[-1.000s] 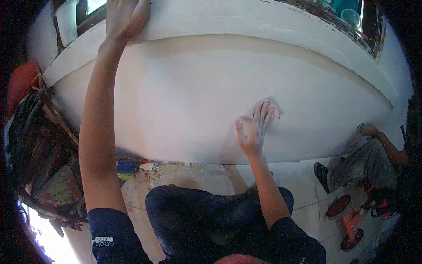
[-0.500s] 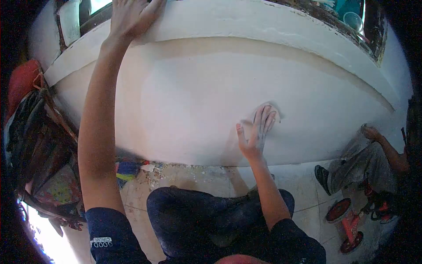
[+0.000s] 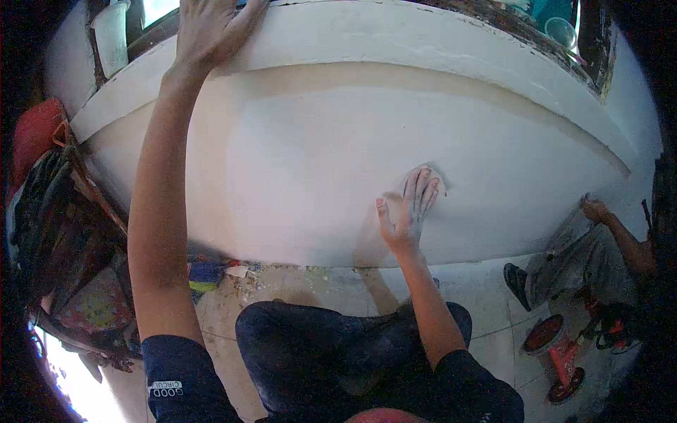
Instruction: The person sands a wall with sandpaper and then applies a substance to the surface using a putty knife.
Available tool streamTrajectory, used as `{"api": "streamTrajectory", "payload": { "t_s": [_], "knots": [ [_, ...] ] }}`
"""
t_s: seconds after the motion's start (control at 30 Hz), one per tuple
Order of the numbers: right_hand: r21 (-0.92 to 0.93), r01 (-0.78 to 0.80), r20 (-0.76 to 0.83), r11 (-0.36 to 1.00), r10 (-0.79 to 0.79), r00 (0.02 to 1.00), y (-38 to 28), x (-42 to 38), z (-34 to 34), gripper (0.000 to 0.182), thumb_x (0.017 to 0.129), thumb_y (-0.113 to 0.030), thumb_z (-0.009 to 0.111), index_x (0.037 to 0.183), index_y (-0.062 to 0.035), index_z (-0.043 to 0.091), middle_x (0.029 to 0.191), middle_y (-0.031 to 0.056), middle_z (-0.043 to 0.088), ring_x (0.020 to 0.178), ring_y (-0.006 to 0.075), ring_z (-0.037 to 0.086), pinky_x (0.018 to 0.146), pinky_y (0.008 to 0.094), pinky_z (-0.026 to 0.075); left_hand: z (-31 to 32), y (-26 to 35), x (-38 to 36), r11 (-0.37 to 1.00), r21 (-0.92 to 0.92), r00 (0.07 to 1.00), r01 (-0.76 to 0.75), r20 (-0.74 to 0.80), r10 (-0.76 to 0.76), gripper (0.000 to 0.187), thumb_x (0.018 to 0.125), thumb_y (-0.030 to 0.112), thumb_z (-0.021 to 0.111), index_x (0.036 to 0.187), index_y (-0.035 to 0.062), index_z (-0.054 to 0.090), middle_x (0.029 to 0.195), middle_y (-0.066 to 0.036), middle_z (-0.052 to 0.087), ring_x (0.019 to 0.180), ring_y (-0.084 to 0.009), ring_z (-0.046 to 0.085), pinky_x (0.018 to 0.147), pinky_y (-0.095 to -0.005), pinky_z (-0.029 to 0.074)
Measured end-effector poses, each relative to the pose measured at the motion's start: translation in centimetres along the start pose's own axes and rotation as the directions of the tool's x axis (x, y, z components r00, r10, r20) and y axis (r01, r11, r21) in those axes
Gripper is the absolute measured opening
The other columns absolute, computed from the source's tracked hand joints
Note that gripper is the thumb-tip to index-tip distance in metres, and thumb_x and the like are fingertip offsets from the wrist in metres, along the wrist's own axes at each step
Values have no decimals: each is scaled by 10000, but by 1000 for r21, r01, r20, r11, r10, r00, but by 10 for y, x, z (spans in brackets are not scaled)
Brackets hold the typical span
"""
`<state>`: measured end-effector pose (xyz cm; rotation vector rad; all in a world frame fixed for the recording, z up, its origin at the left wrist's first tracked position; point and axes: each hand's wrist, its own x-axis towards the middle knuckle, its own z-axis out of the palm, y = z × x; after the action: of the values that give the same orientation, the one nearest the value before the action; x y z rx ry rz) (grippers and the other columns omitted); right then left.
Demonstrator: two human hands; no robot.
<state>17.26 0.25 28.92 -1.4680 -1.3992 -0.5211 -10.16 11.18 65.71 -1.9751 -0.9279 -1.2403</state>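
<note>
My left hand (image 3: 215,35) rests on the white ledge (image 3: 338,35) at the upper left, fingers apart and partly cut off by the frame's top edge; nothing shows in it. Lower down, my right hand (image 3: 412,211) presses a small pale sheet (image 3: 441,185) flat against the white wall (image 3: 303,155). Its thumb is spread to the left and whitish dust coats the fingers. Only the edge of the sheet shows around the fingertips.
At the right, another person (image 3: 599,261) sits with a hand near the wall. A red stand (image 3: 562,359) is on the tiled floor by them. Dark cloths (image 3: 63,225) hang at the left, and a clear cup (image 3: 560,32) stands above the ledge.
The right hand and the sheet have shifted very slightly left on the wall. The left hand stays on the ledge.
</note>
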Motion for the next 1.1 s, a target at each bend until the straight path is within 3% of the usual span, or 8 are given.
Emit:
{"api": "streamTrajectory", "payload": {
  "t_s": [0.17, 0.37, 0.43, 0.47, 0.53, 0.63, 0.93, 1.1],
  "knots": [
    [9, -25, 22, 1000, 24, 999, 0, -1, -1, 901, 994, -457, 603, 1637, 2, 173, 1712, 253, 78, 1551, 542, -23, 1221, 655, -24, 4, -2, 0, 1000, 15, 1000, 10, -9, -9, 453, 1017, 438, 506, 1379, 188, 610, 1487, -175, 417, 1409, -372, 314, 1182, -606, 261],
    [22, -10, 13, 1000, 9, 1000, 1, 0, 0, 907, 991, -457, 606, 1639, 0, 167, 1713, 254, 71, 1550, 542, -31, 1219, 660, -28, -3, 21, -3, 973, -104, 979, -204, -32, 202, 487, 997, 457, 547, 1399, 187, 597, 1477, -187, 438, 1397, -382, 339, 1186, -603, 259],
    [20, -21, 24, 1000, 21, 999, 0, 0, 0, 905, 992, -457, 605, 1639, 0, 168, 1712, 255, 69, 1550, 543, -33, 1218, 661, -28, 8, 15, -1, 978, 22, 976, -207, -62, 208, 472, 988, 440, 570, 1362, 155, 611, 1439, -188, 463, 1384, -373, 358, 1175, -602, 262],
    [18, -18, 25, 1000, 18, 1000, -1, 1, -2, 903, 994, -457, 603, 1638, 1, 168, 1712, 256, 68, 1549, 544, -33, 1218, 661, -30, 12, 12, -1, 978, 23, 976, -207, -62, 208, 472, 988, 440, 570, 1362, 155, 611, 1439, -188, 463, 1384, -373, 358, 1175, -602, 262],
    [16, -18, 25, 1000, 18, 1000, 0, 1, -2, 900, 996, -458, 600, 1638, 2, 169, 1712, 258, 67, 1549, 544, -33, 1217, 661, -32, 16, 6, -2, 998, -65, 968, 20, -249, -36, 467, 983, 434, 589, 1304, 97, 613, 1391, -189, 475, 1357, -370, 375, 1155, -582, 276],
    [1, -12, 17, 1000, 12, 1000, 2, 0, -1, 895, 1000, -462, 591, 1637, 3, 169, 1712, 255, 67, 1549, 544, -33, 1218, 658, -36, 17, 7, -4, 992, -106, 945, 65, -312, -95, 421, 968, 370, 591, 1250, 58, 601, 1344, -195, 480, 1320, -373, 394, 1136, -555, 287],
    [-84, 6, 50, 996, -2, 999, 5, 13, -11, 883, 997, -448, 588, 1634, 7, 181, 1710, 251, 97, 1549, 545, -6, 1230, 644, -14, 13, 7, -12, 995, -99, 968, -4, -249, -20, 431, 847, 188, 551, 1249, 36, 585, 1310, -209, 495, 1267, -381, 419, 1123, -545, 292],
    [30, 2, -102, 1000, 1, 995, -7, 36, -25, 881, 991, -446, 594, 1633, 5, 195, 1710, 250, 102, 1553, 534, 5, 1231, 644, -11, 15, 7, -13, 997, -70, 955, -29, -297, 7, 410, 850, 181, 531, 1233, 53, 606, 1294, -204, 511, 1254, -385, 430, 1124, -539, 293]
  ]
}}
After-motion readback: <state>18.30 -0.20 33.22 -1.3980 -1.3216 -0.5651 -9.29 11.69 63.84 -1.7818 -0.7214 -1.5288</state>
